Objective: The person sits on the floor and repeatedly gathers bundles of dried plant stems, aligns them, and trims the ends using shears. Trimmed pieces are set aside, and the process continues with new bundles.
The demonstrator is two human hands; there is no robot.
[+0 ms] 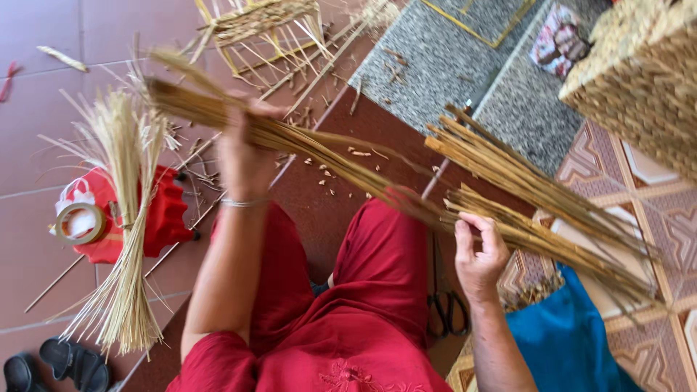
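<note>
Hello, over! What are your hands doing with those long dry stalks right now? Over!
Left hand grips bundle of dry stalks. Right hand pinches stalk ends. Scissors on floor by knee.

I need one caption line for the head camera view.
Left hand and right hand grip a long bundle of dried reeds above red-clad knees.

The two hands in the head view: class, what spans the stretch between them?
In the head view, a bundle of long brown reeds runs from the left hand to the right hand, crossing above a red-clad knee.

Left hand clenched, right hand pinching
</note>
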